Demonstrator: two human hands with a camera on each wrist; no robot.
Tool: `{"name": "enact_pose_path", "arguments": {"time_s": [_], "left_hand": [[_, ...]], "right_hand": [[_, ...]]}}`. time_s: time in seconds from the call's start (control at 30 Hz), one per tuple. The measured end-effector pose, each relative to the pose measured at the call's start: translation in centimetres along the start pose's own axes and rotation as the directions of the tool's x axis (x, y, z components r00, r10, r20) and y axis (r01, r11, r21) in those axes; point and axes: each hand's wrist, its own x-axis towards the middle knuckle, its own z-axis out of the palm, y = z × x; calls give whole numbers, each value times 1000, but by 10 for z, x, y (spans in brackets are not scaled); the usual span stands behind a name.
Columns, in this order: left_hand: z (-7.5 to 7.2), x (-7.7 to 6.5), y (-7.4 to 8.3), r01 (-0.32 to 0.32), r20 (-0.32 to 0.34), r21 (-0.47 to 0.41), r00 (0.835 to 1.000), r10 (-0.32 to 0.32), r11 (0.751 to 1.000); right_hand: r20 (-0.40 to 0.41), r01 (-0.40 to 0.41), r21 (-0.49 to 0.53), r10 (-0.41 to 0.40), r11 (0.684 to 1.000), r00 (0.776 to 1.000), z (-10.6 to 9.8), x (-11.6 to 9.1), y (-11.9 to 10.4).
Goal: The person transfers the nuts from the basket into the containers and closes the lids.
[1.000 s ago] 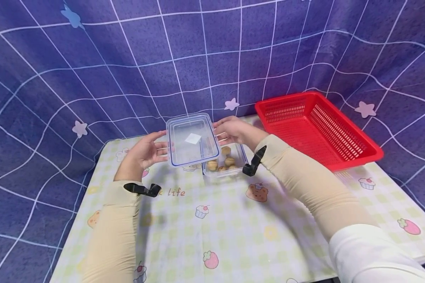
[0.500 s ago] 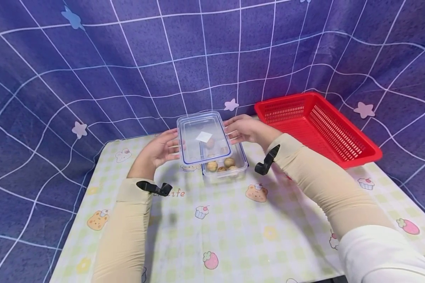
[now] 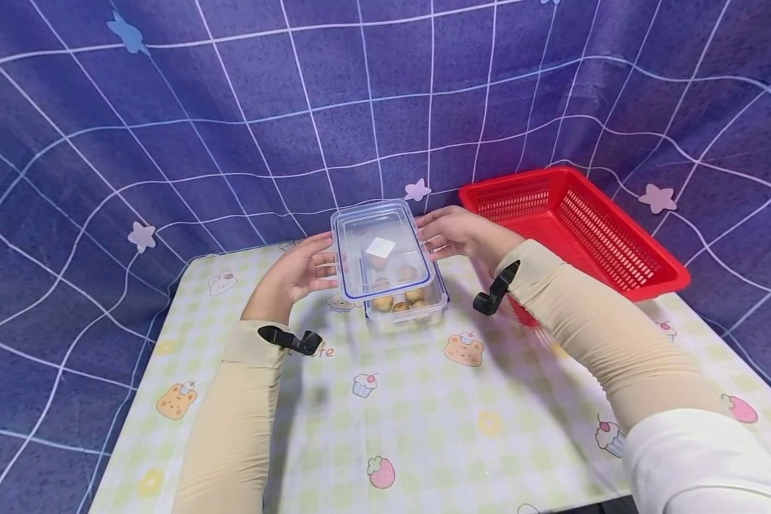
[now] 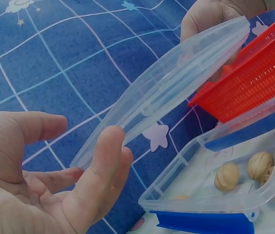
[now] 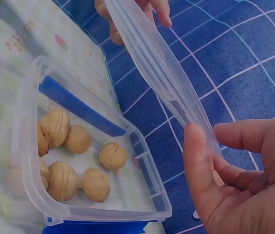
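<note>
Between both hands hangs a clear rectangular lid (image 3: 395, 275) with a blue seal line and a white label. My left hand (image 3: 298, 271) pinches its left edge between thumb and fingers. The opposite edge is pinched by my right hand (image 3: 465, 232). Below the lid, a clear plastic food container (image 3: 406, 318) with blue side clips (image 5: 79, 105) stands on the table. Several walnuts (image 5: 63, 180) lie inside it. In both wrist views the lid is apart from the container's rim. From the head view it hides the container's rear part.
A red perforated plastic basket (image 3: 552, 221) stands at the back right, behind the right forearm. The table wears a checked cloth (image 3: 424, 421) with printed cartoons. A blue gridded curtain (image 3: 263, 93) closes off the back and sides.
Both hands have carried the lid to the right, from left of the container to above it. More of the container is now covered in the head view. The container and basket have stayed put.
</note>
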Motion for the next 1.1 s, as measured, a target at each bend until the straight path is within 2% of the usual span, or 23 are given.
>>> {"name": "enact_pose_path", "arguments": {"time_s": [0.5, 0.83, 1.1], "left_hand": [[9, 3, 4, 54, 2, -8, 999, -54, 998], [13, 4, 5, 55, -1, -6, 999, -55, 998], [16, 4, 4, 35, 14, -4, 999, -35, 999]], "right_hand": [[20, -8, 21, 7, 1000, 1000, -7, 2, 1], [31, -23, 27, 22, 999, 999, -9, 2, 1], [5, -38, 49, 37, 998, 999, -8, 5, -2]]}}
